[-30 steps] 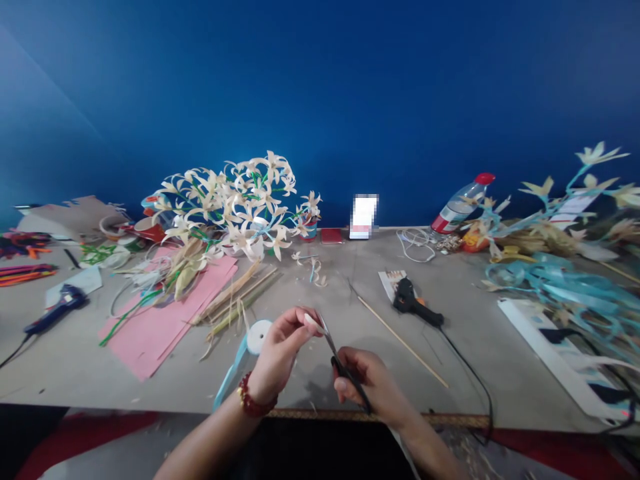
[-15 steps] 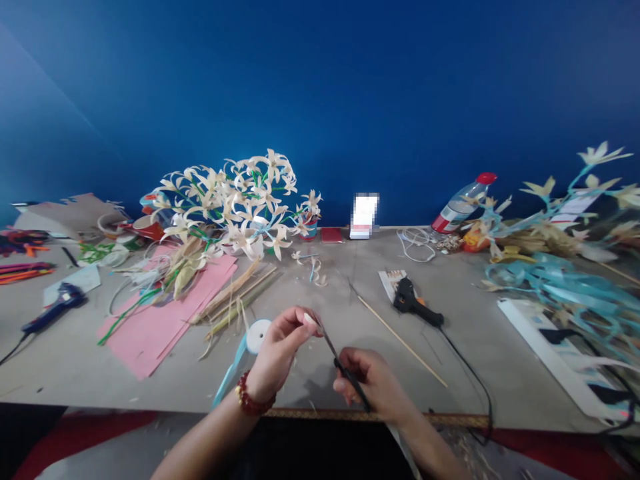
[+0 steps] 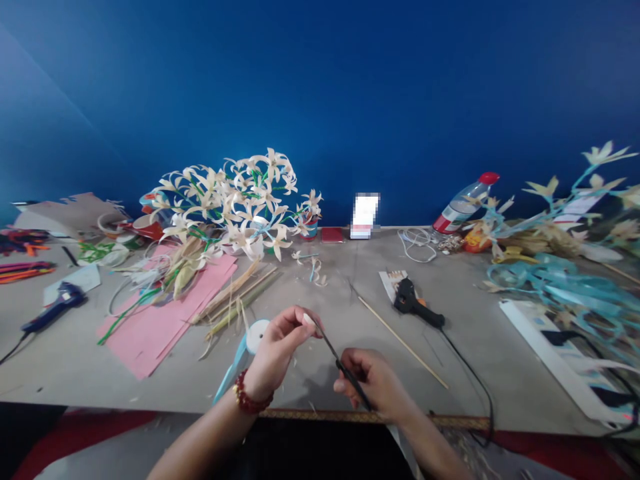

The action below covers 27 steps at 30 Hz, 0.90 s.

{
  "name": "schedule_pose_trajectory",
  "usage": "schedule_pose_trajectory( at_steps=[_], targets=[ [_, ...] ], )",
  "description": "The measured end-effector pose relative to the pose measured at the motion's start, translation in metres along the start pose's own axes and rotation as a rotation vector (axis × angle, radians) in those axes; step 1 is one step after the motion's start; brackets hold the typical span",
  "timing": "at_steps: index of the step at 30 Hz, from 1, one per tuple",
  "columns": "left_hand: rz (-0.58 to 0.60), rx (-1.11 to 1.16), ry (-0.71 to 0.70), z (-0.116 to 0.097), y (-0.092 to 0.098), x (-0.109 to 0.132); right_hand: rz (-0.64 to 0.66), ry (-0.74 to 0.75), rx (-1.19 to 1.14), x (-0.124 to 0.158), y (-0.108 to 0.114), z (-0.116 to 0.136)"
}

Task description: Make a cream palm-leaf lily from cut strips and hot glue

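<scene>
My left hand, with a red bead bracelet at the wrist, pinches a small pale piece between thumb and fingers. Dark scissors are gripped in my right hand, their narrow blades pointing up and left to the pale piece. The blades meet it at the left fingertips; whether they are apart there is too small to tell. Beside my left wrist lies a white spool with light blue ribbon. A thin wooden stick rests beyond my right hand.
Cream handmade flowers stand at the back left, behind pink paper and dry husk strips. A black glue gun and a white power strip lie right. A blue glue gun is far left; a bottle leans at the back.
The scissors and both hands have shifted only very slightly. The left hand still pinches the pale piece, with the blades at it.
</scene>
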<state>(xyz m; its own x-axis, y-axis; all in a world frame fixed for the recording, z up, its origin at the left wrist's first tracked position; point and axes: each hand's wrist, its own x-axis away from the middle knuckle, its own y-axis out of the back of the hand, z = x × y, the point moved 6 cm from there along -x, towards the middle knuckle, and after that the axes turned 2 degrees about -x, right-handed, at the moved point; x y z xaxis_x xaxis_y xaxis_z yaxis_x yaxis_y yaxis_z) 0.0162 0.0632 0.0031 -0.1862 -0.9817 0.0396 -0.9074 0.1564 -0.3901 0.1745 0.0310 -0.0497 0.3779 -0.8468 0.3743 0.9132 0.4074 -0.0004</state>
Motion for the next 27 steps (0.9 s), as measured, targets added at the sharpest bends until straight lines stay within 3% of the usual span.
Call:
schedule_pose_trajectory(
  at_steps=[11, 18, 27],
  targets=[
    [-0.008, -0.215, -0.039, -0.003, 0.006, -0.002, -0.030, 0.056, -0.055, 0.000, 0.009, 0.006],
    [0.104, -0.347, 0.006, -0.001, 0.002, -0.001, 0.013, 0.120, 0.226, -0.001, 0.008, 0.007],
    [0.172, -0.285, 0.020, 0.000, 0.002, 0.001, -0.098, 0.242, 0.594, 0.003, 0.012, 0.034]
  ],
)
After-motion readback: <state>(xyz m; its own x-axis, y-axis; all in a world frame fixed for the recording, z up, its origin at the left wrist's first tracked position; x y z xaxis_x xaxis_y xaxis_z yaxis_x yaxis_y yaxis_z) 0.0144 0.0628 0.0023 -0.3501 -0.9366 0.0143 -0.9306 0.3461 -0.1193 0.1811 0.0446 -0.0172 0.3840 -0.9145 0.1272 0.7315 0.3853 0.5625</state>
